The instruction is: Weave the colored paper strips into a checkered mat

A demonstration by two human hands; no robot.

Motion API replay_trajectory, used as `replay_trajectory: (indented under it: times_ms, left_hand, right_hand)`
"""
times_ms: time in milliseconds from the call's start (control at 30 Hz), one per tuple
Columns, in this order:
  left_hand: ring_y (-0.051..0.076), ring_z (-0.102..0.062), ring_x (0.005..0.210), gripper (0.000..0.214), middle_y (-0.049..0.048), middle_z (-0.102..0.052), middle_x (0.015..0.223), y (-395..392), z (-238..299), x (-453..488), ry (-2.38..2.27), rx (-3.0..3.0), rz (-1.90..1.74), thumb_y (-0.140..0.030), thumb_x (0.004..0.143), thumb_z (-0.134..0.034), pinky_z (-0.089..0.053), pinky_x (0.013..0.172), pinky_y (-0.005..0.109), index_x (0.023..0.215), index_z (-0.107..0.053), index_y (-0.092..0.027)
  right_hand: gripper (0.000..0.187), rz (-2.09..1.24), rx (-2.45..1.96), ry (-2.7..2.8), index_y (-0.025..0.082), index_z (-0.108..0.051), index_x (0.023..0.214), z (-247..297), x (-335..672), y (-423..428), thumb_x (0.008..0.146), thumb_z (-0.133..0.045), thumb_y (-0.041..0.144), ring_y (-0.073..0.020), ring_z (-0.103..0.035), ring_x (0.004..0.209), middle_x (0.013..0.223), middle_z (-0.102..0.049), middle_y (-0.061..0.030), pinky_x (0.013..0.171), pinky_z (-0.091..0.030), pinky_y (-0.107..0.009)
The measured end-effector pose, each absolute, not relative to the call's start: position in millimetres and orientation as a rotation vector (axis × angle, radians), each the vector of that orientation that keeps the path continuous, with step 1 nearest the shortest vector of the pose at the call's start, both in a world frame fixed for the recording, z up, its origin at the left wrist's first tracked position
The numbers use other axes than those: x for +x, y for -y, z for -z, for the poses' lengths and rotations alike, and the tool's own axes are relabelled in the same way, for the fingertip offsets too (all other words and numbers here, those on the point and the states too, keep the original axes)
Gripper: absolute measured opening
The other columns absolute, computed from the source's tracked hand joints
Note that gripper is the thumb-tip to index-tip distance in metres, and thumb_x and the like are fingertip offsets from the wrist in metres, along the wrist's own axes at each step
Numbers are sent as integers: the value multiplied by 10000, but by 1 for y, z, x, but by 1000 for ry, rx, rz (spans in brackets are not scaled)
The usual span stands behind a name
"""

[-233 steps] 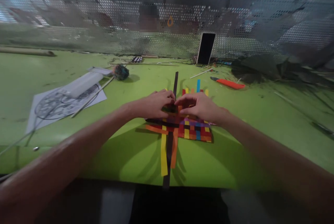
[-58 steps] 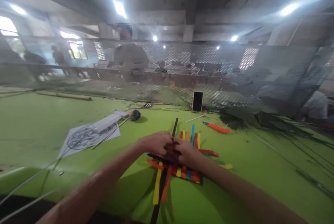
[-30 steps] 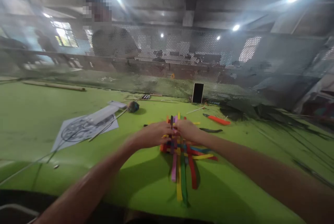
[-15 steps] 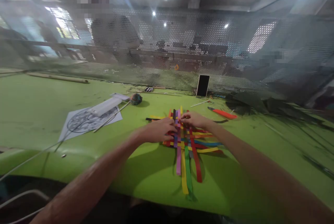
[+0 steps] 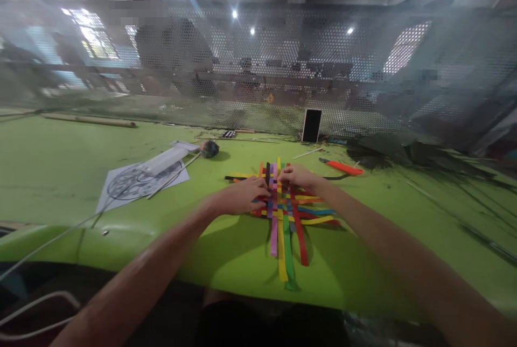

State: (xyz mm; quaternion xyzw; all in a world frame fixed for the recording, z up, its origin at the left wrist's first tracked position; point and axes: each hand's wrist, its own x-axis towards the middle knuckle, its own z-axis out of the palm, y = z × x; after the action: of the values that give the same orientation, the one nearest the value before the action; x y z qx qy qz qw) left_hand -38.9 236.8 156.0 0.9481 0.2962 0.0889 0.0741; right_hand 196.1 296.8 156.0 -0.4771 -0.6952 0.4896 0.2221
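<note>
Coloured flat strips [image 5: 280, 204] are crossed over and under each other in a woven patch on the green table. Purple, yellow, green and red ends hang toward me; blue, orange and yellow ends stick out to the right. My left hand [image 5: 244, 196] rests on the patch's left side, fingers apart and partly spread over the strips. On the upper part, my right hand [image 5: 301, 177] has its thumb and fingertips pinched at a strip near the yellow one. Which strip it holds is partly hidden by the fingers. A black strip [image 5: 337, 178] reaches out beyond my right hand.
Red-handled cutters [image 5: 343, 167] lie right of the weave. A dark tablet-like panel [image 5: 312, 125] stands against the mesh screen. At left, a white lamp-like object [image 5: 165, 160] lies on a printed sheet [image 5: 105, 196]. Dark leaves [image 5: 375, 150] cover the back right. People are blurred behind the mesh.
The whole view has shifted slightly, with table and weave sitting a little higher. My right fingertips have drawn closer together at the strips; my left hand stays on the weave's left side.
</note>
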Motion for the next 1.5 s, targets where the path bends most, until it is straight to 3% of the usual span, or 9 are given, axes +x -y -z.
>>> replay_trajectory:
  times_ms: [133, 333, 500, 733, 1167, 1500]
  left_hand:
    - [265, -556, 1198, 308, 86, -637, 1277, -239, -154, -40, -874, 2845, -275, -353, 1012, -520, -444, 1047, 412, 1259, -669, -245]
    - [263, -563, 1200, 258, 91, -640, 1278, -236, -151, -35, -894, 2869, -312, -317, 991, -541, -431, 1074, 422, 1182, -684, -218]
    - [290, -585, 1119, 225, 115, -664, 1155, -227, -149, -22, -1142, 2852, -357, -296, 984, -548, -474, 1013, 461, 1107, -697, -181]
    - [295, -596, 1076, 230, 119, -669, 1128, -224, -151, -16, -1206, 2815, -371, -277, 984, -512, -493, 980, 473, 1038, -713, -179]
    - [285, -601, 1066, 214, 108, -669, 1139, -222, -156, -17, -1183, 2825, -336, -246, 964, -514, -492, 981, 458, 1027, -711, -190]
    - [288, -589, 1074, 233, 112, -660, 1108, -226, -152, -18, -1169, 2848, -343, -279, 986, -492, -487, 979, 464, 1040, -700, -188]
  right_hand:
    - [228, -1459, -1213, 1834, 175, -588, 755, -156, 204, -294, 800, -738, 340, -83, -498, 560, 662, -576, 22, 535, -458, -207]
    - [218, -1388, -1206, 1799, 160, -624, 812, -146, 199, -297, 816, -744, 342, -73, -476, 529, 675, -598, 27, 492, -405, -202]
    - [218, -1294, -1209, 1782, 158, -649, 857, -142, 193, -297, 737, -765, 298, -77, -473, 513, 653, -615, 38, 493, -380, -207]
    - [160, -1153, -1250, 1760, 154, -664, 773, -140, 190, -299, 616, -689, 139, -113, -559, 658, 736, -671, -2, 595, -437, -211]
    - [80, -1112, -1352, 1879, 134, -678, 680, -148, 186, -297, 618, -650, 92, -76, -455, 508, 583, -608, 24, 499, -350, -206]
    - [63, -1123, -1377, 1953, 144, -693, 711, -150, 186, -296, 684, -636, 148, -76, -398, 434, 492, -555, 36, 461, -313, -226]
